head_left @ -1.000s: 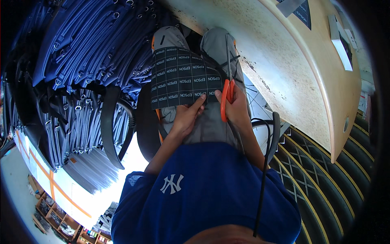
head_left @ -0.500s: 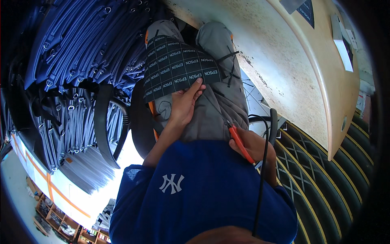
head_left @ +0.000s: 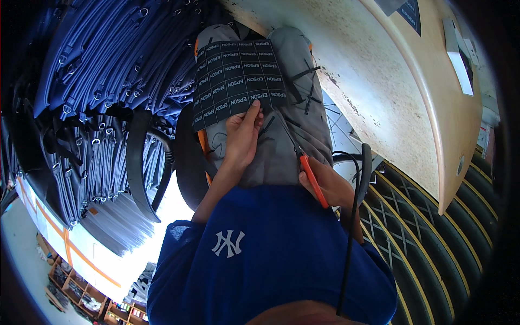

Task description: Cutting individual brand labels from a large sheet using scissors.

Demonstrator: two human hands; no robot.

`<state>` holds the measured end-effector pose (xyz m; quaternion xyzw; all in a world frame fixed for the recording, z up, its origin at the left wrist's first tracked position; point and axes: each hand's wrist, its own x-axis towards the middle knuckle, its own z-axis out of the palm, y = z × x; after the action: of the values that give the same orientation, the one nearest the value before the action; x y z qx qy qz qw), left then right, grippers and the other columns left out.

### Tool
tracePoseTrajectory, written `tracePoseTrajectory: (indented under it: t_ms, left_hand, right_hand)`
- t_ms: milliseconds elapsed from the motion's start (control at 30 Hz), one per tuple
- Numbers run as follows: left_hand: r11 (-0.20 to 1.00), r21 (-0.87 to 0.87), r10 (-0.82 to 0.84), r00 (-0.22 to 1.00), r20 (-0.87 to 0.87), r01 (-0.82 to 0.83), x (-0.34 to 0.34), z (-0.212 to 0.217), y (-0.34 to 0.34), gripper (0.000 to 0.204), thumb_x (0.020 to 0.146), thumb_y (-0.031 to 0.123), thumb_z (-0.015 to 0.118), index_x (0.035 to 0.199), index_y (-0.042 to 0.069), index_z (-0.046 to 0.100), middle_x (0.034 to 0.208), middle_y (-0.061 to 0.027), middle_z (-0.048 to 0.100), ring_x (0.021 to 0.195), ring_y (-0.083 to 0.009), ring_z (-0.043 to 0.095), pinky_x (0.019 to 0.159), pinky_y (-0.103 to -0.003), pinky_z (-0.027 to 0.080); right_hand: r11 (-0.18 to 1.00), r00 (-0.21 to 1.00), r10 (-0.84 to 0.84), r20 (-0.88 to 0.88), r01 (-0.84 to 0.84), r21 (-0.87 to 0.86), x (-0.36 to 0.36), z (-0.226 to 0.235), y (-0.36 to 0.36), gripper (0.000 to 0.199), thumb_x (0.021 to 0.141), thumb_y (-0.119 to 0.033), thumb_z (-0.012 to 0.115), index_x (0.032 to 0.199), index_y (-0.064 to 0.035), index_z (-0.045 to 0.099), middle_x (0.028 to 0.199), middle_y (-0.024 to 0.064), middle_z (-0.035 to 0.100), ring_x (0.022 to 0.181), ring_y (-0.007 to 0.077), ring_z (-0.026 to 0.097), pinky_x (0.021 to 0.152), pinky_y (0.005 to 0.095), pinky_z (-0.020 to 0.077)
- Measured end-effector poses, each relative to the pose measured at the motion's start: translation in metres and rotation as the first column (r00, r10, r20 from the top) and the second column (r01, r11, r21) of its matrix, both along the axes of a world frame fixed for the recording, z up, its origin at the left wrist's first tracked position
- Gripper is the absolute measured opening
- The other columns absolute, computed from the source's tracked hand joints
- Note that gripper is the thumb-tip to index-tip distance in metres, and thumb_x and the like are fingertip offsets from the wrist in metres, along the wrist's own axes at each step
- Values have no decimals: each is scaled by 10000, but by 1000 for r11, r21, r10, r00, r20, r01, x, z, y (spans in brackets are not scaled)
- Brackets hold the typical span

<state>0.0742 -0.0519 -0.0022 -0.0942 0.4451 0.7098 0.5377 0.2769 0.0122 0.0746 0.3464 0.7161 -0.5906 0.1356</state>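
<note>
A black sheet (head_left: 233, 81) printed with a grid of small labels lies over my grey-trousered lap. My left hand (head_left: 244, 135) pinches its near edge, thumb on top. Scissors with red-orange handles (head_left: 314, 184) are held in my right hand (head_left: 333, 181), low on the right of my lap. Their thin blades point up toward the sheet's near right corner; whether the tips touch it I cannot tell. Several narrow black offcut strips (head_left: 309, 100) rest on my right thigh, and a short one (head_left: 266, 127) lies beside my left fingers.
Bundles of blue straps with metal rings (head_left: 97, 70) hang at the left, beside a black chair armrest (head_left: 138, 168). A worn cream table (head_left: 379, 81) curves along the right. Below it are dark ribbed shapes with yellow edges (head_left: 428, 244). A black cable (head_left: 349, 254) runs over my right arm.
The sheet has turned slightly and shifted left with my left hand. The scissors have moved up and left, their blades closer to the sheet. A short strip now shows on my lap.
</note>
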Motion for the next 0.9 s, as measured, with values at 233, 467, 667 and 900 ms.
tracePoseTrajectory:
  t_ms: [233, 467, 667, 900]
  left_hand:
    - [998, -31, 50, 998, -42, -51, 5, 15, 5, 63, 839, 52, 611, 889, 25, 636, 829, -35, 622, 736, -74, 576, 624, -175, 455]
    - [995, 26, 99, 995, 33, -99, 8, 22, 8, 55, 809, -13, 619, 864, -19, 624, 838, -69, 637, 798, -129, 629, 744, -200, 535]
    - [994, 20, 103, 984, 147, -107, 8, 23, 12, 99, 812, -12, 614, 906, -40, 619, 882, -96, 642, 836, -145, 633, 778, -202, 533]
    - [996, 16, 82, 980, 180, -86, 8, 26, 13, 115, 816, 1, 612, 921, -45, 615, 904, -92, 641, 850, -143, 629, 786, -200, 525]
  right_hand:
    - [996, 994, -76, -75, 71, -55, -10, -10, 2, 485, 885, -457, 475, 942, 24, 495, 730, 158, 542, 685, 257, 541, 671, 358, 412]
    - [966, 975, -166, -149, 131, -221, -29, -1, 4, 468, 937, -444, 349, 997, -1, 487, 671, -12, 424, 490, 51, 390, 445, 204, 320]
    - [919, 958, -246, -147, 182, -351, -34, -7, 0, 518, 931, -483, 337, 1052, 3, 470, 633, -43, 353, 441, 17, 293, 391, 181, 251]
    - [903, 946, -287, -150, 216, -371, -37, -7, 0, 525, 936, -486, 321, 1051, 6, 467, 636, -50, 340, 439, 13, 275, 393, 178, 238]
